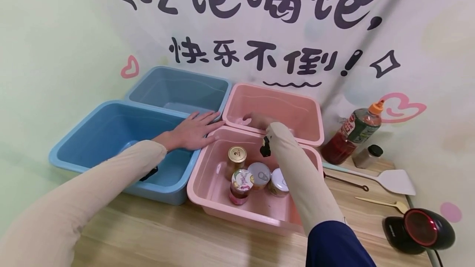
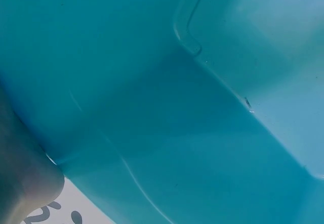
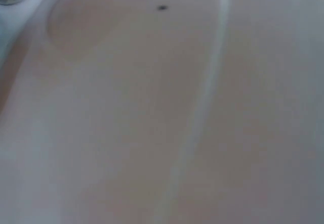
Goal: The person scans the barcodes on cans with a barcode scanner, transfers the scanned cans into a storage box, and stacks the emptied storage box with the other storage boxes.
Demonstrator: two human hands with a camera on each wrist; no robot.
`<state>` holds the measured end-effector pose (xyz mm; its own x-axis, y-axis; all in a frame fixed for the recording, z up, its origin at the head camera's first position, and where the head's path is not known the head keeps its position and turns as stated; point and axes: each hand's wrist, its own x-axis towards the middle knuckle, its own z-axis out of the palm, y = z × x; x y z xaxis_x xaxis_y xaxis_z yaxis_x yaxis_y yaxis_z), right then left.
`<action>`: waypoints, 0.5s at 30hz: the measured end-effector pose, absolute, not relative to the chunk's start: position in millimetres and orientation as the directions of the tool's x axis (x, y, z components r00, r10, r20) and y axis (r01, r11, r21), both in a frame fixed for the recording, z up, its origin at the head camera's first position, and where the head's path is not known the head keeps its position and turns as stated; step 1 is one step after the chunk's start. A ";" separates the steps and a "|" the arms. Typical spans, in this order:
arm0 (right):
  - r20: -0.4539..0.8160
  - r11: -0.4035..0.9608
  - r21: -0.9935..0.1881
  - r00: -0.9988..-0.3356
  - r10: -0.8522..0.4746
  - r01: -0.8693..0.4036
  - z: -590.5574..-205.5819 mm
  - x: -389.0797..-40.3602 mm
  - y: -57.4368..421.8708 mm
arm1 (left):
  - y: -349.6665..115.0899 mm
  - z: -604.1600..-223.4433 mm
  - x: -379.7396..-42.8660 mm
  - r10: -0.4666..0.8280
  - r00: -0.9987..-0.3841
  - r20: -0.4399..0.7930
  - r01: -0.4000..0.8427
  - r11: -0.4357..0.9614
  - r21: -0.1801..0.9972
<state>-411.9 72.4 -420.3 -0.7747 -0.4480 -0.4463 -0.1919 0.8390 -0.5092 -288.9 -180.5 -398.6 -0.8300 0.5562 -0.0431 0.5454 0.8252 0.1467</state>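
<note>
My left hand (image 1: 194, 131) rests palm down, fingers spread, over the rims where the blue bins meet the pink ones. Its wrist crosses the near blue bin (image 1: 92, 120); the left wrist view mostly shows that bin's inside. Down into the far pink bin (image 1: 276, 92), just past its near rim, reaches my right hand (image 1: 257, 121). One bent finger shows at its left; its other fingers are hidden, and I cannot tell what it holds. Below the right wrist, the near pink bin (image 1: 219, 211) holds a gold-lidded can (image 1: 236, 155), a jar with a patterned lid (image 1: 242, 182) and pull-tab cans (image 1: 259, 174).
A far blue bin (image 1: 185, 87) stands against the lettered wall sheet. On the right are a sauce bottle (image 1: 350, 135), a black-capped jar (image 1: 368, 156), a white spatula (image 1: 395, 181), a small yellowish spoon (image 1: 398, 206) and a black device with a red ring (image 1: 423, 228).
</note>
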 end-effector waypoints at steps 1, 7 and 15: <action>-0.434 0.840 -0.497 -0.776 -0.457 -0.217 -420.0 -413.4 73.6 | -180.4 -398.6 -288.9 0.557 -0.829 -0.043 0.547 0.824 0.146; -0.351 0.827 -0.486 -0.803 -0.481 -0.283 -397.0 -403.2 79.7 | -180.3 -398.3 -288.9 0.564 -0.825 -0.041 0.554 0.821 0.138; -0.239 0.792 -0.524 -0.838 -0.491 -0.314 -364.2 -387.6 95.4 | -181.0 -398.6 -288.6 0.564 -0.825 -0.034 0.555 0.820 0.137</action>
<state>-387.6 95.4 -364.2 -0.8380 -0.4906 -0.2388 -0.3140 0.7915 -0.5243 -288.6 -181.0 -398.6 -0.8248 0.5644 -0.0344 0.5555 0.8201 0.1371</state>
